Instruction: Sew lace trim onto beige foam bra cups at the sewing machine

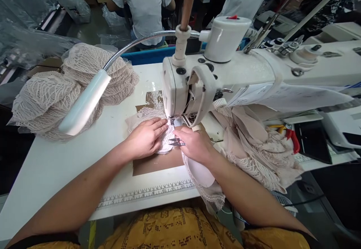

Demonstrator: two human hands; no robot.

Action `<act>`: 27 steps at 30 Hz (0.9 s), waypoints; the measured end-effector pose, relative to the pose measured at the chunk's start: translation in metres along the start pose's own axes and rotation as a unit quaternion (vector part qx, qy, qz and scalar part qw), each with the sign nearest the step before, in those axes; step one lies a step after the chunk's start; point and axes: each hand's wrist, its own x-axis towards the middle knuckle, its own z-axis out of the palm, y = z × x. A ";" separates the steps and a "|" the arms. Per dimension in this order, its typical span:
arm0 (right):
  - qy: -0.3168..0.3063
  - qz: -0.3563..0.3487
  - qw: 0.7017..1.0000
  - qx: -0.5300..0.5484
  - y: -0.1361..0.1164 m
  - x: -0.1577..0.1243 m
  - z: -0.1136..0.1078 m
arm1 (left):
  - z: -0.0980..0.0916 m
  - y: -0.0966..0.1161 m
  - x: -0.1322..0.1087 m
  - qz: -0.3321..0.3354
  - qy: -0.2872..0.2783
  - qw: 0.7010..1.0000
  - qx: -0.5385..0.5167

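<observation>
A pale pink lace piece [167, 140] lies under the needle area of a white sewing machine [176, 87]. My left hand [146, 138] rests flat on that lace, fingers stretched toward the presser foot. Close to the needle, my right hand [196, 144] is closed around small thread snips [177, 142], whose pointed blades stick out to the left over the lace. Its fingertips also come near the cloth at the foot; whether they pinch it is hidden. More lace-edged fabric [203, 177] hangs from beneath my right hand over the table's front edge.
Stacked lace pieces [73, 87] lie at the left, below a gooseneck lamp [86, 104]. A printed ruler strip [146, 192] runs along the front edge. Heaped fabric [254, 144], red-handled pliers [293, 140] and a dark-screened device [313, 140] are at the right. Two people in white shirts are beyond.
</observation>
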 end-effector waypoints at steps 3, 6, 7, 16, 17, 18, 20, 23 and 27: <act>-0.003 -0.013 1.000 -0.014 0.000 0.000 0.001 | 0.001 0.003 -0.001 -0.019 -0.003 1.000 0.002; -0.013 -0.005 1.000 -0.025 -0.001 0.001 0.001 | 0.002 0.005 0.000 -0.034 -0.013 0.999 0.009; -0.015 0.003 0.999 -0.029 -0.002 0.001 0.001 | 0.002 0.004 0.001 -0.036 -0.014 0.999 0.010; -0.028 0.028 0.998 -0.042 -0.006 0.003 -0.001 | 0.005 -0.001 0.004 -0.021 0.005 1.000 0.008; -0.028 0.027 0.998 -0.042 -0.006 0.003 0.000 | 0.005 -0.002 0.004 -0.019 0.006 1.000 0.007; -0.026 0.025 0.998 -0.042 -0.005 0.002 0.000 | 0.006 -0.002 0.004 -0.018 0.005 1.000 0.006; -0.022 0.022 0.999 -0.044 -0.003 0.001 0.002 | 0.005 -0.003 0.004 -0.020 0.000 1.000 0.003; -0.017 -0.002 0.999 -0.051 0.000 -0.001 0.003 | 0.004 -0.002 0.003 -0.017 0.007 1.000 -0.005; -0.008 -0.036 0.998 -0.060 0.002 -0.003 0.004 | 0.005 0.000 0.000 0.023 0.037 0.999 -0.033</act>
